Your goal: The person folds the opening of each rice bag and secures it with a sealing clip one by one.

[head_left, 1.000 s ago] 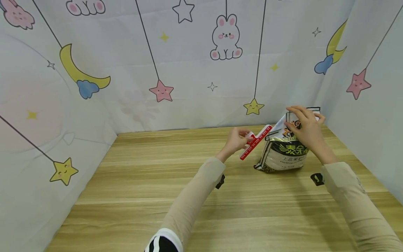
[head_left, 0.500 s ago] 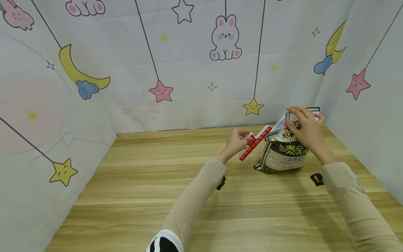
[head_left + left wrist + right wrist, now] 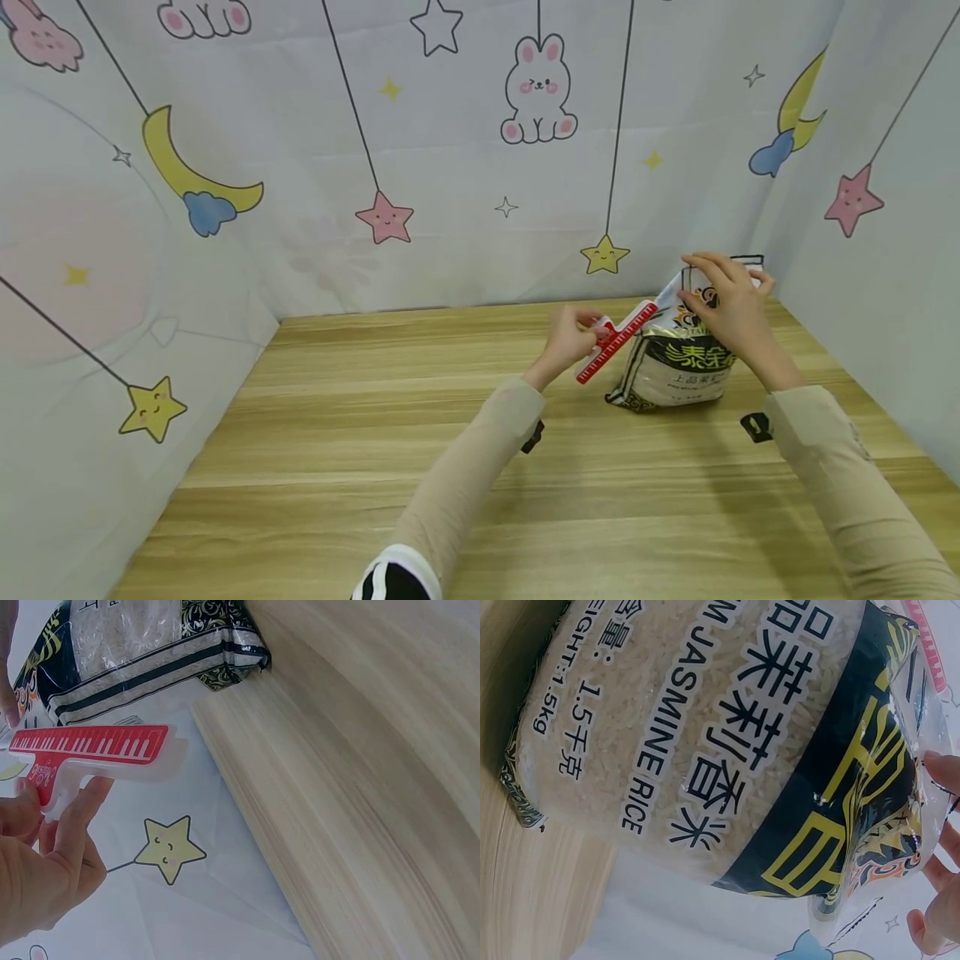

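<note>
"Judging by how things lie, how far along is this?"

"Roughly halfway, I'd say. The rice bag (image 3: 678, 390) stands upright at the far right of the tabletop (image 3: 360, 425), and the right hand (image 3: 733, 307) has its upper part pinched between thumb and fingers."

"And the red clip (image 3: 617, 343)?"

"In hand, off the tabletop, but not fastened to anything. The left hand (image 3: 567, 340) pinches its handle just left of the bag, and the clip slants with its far end by the bag's left edge (whether the two touch, I can't tell)."

"So what seems left?"

"As I judge it, the fastening: the clip isn't across the bag's top, and neither hand is free."

"Is that top folded over?"

"Can't tell; the right hand covers part of it."
</note>
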`<action>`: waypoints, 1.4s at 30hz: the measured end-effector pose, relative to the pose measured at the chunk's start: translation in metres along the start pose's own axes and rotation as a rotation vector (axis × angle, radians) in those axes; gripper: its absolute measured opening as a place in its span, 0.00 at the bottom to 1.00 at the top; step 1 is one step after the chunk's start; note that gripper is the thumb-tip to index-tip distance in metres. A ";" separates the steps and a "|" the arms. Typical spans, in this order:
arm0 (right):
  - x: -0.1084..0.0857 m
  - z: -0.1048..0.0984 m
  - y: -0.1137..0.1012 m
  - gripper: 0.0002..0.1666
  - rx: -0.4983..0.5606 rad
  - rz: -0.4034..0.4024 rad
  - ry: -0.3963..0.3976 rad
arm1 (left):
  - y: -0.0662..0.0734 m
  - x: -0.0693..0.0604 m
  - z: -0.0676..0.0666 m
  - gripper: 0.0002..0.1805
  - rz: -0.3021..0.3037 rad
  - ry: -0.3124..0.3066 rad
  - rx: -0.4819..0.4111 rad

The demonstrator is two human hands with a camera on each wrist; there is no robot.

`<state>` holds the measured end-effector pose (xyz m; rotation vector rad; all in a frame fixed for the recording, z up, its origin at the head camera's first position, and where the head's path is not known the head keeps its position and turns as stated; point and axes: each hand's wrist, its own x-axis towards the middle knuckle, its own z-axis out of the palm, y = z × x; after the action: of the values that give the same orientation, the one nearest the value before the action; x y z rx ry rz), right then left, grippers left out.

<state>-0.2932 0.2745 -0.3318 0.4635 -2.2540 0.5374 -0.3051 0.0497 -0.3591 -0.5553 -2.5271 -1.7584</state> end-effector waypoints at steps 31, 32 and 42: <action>-0.003 0.000 0.001 0.32 -0.019 -0.032 0.019 | 0.027 0.020 0.019 0.15 0.029 0.049 0.118; -0.003 0.000 0.001 0.32 -0.019 -0.031 0.019 | 0.028 0.021 0.020 0.14 0.034 0.053 0.119; -0.003 0.002 0.002 0.34 -0.009 -0.049 0.034 | 0.042 0.027 0.023 0.16 -0.001 0.045 0.080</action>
<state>-0.2937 0.2759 -0.3358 0.4997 -2.2060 0.5060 -0.3135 0.0907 -0.3239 -0.5046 -2.5546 -1.6418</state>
